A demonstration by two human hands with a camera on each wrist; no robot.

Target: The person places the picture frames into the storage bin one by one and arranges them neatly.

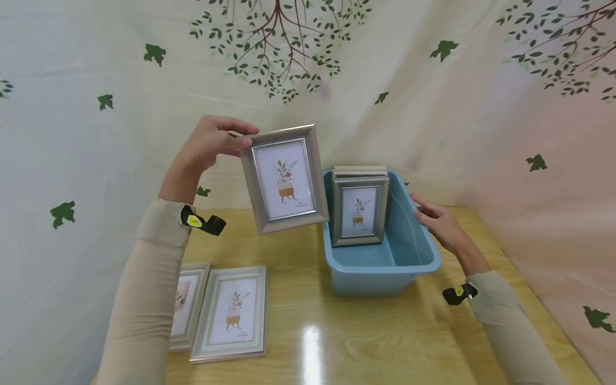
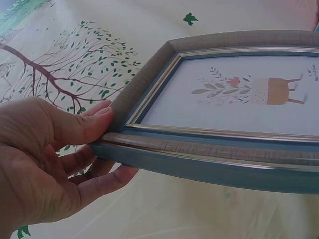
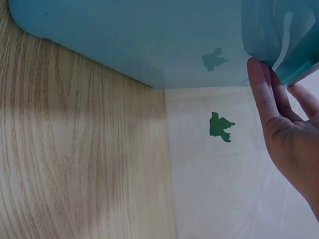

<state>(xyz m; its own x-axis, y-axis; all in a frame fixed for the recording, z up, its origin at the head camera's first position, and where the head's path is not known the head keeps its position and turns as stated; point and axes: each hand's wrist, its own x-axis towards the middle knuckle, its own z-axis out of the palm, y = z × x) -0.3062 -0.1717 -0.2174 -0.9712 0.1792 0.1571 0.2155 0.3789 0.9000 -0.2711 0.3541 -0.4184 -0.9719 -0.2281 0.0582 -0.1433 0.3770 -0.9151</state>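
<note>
My left hand (image 1: pixel 214 141) pinches the top left corner of a picture frame (image 1: pixel 255 184) with a taupe border, blue-grey inner edge and plant-pot print. Raised above the table beside the bin, it tilts slightly. In the left wrist view, the thumb lies on the face of the frame (image 2: pixel 224 152) and the fingers are beneath its edge. My right hand (image 1: pixel 440 224) holds the right rim of a blue plastic bin (image 1: pixel 375 278). From the right wrist, fingers (image 3: pixel 261 89) show against the bin (image 3: pixel 124 45). Inside the bin, a similar picture frame (image 1: pixel 337 214) leans upright before paler ones (image 1: pixel 360 170).
On the wooden table (image 1: pixel 308 305), a silvery-white picture frame (image 1: pixel 258 315) lies face up at the left. Another pale frame (image 1: pixel 202 299) lies next to it, partly hidden by the left sleeve. Behind the table hangs a leaf-patterned cloth (image 1: pixel 356 128).
</note>
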